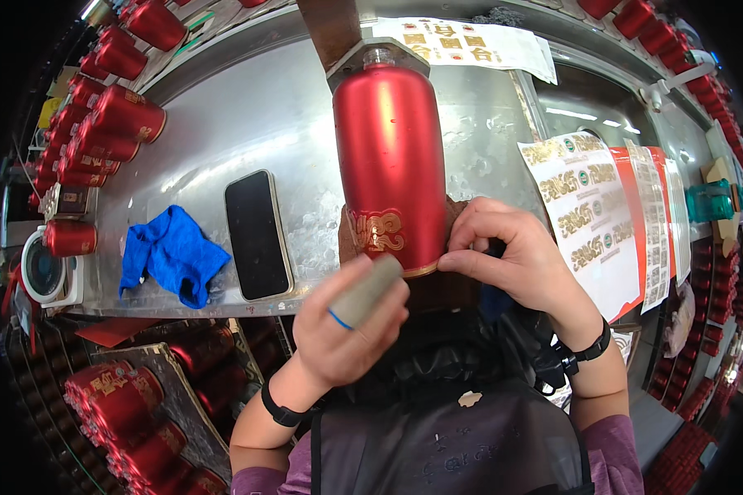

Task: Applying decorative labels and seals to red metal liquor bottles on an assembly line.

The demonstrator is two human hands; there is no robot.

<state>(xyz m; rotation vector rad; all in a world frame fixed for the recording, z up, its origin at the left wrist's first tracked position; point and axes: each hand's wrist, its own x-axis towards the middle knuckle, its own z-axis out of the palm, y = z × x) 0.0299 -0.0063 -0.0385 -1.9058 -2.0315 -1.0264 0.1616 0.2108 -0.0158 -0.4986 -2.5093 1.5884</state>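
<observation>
- Two bare hands meet at the lower end of a red bottle that lies lengthwise on a steel table, its neck pointing away from the person and its base toward them.
- Left hand: the thumb wears a grey finger cot with a blue band and presses against the bottle's base edge beside the gold emblem — the other fingers are curled under and out of sight, so I cannot tell whether they grasp anything.
- Right hand: fingers bent and pinched together at the gold rim of the bottle's base, touching it from the right side.
- Bottle neck rests against a metal bracket at the far end of the table.
- Left of the bottle, apart from it, a dark phone lies face up; further left sits a crumpled blue cloth.
- Right of the hands, sheets of gold-printed stickers overlap on the table.
- More red bottles are stacked along the left edge, and others fill a tray below the table — all well apart from the hands.
</observation>
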